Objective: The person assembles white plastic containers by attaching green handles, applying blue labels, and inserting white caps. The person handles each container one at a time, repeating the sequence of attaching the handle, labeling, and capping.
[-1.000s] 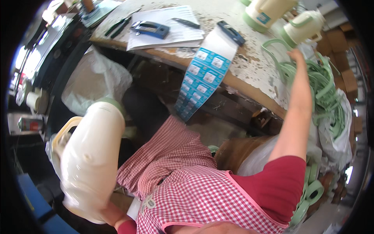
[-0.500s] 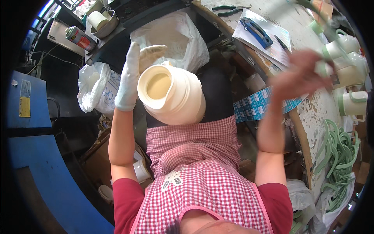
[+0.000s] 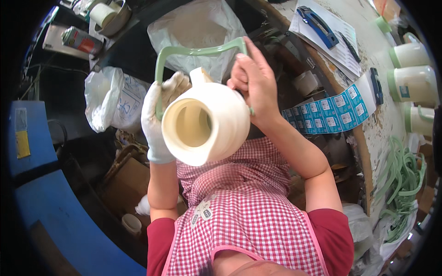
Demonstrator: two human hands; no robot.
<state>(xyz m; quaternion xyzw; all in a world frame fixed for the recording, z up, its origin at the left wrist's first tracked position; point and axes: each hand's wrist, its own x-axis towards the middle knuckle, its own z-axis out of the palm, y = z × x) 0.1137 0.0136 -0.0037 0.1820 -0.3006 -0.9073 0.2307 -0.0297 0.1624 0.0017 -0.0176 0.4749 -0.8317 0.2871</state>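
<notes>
A cream plastic jug (image 3: 230,122) hangs tilted above my lap, its round open mouth and pouring lip turned toward me. My left hand (image 3: 157,112), in a white glove, is closed at the jug's left side, fingers curled behind the handle's end. A pale green U-shaped handle (image 3: 201,51) spans the jug, one leg down each side. My bare right hand (image 3: 258,85) grips the handle's right leg near its corner, next to the jug wall. How the handle's ends meet the jug is partly hidden by my hands.
On the worn bench at right lie a blue stapler (image 3: 317,26), papers, a pen (image 3: 350,47) and a blue label strip (image 3: 329,112). Cream jugs (image 3: 415,85) stand beyond, with piled green handles (image 3: 400,179) nearer. Plastic bags (image 3: 108,99) and a spray can (image 3: 82,40) are at left.
My right hand has come from the bench to the jug, bringing a green handle. The jug has moved slightly down and right, and my left fingers have curled in.
</notes>
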